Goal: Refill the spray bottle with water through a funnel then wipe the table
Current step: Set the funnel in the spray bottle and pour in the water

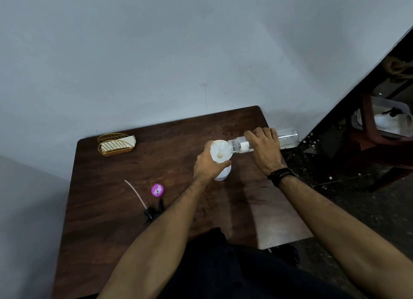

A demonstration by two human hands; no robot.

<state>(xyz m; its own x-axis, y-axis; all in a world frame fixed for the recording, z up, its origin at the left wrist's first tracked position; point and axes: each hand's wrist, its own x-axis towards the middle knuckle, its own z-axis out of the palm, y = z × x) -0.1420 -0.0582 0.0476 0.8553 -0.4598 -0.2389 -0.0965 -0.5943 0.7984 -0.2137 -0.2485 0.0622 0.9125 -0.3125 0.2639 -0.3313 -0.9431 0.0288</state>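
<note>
A white funnel (pixel 220 150) sits in the neck of the white spray bottle (pixel 224 173), which stands upright on the dark wooden table (pixel 138 213). My left hand (pixel 206 163) grips the bottle's neck just under the funnel. My right hand (pixel 264 149) holds a clear plastic water bottle (pixel 288 137) tipped almost level, its mouth over the funnel's rim. The black spray head (pixel 150 213) with its long dip tube lies on the table to the left. A purple cap (pixel 157 190) lies beside it.
A gold wire holder (pixel 115 144) with white napkins stands at the table's far left, by the wall. To the right of the table are a dark speckled floor and a red stool (pixel 377 142) with a plastic tub on it.
</note>
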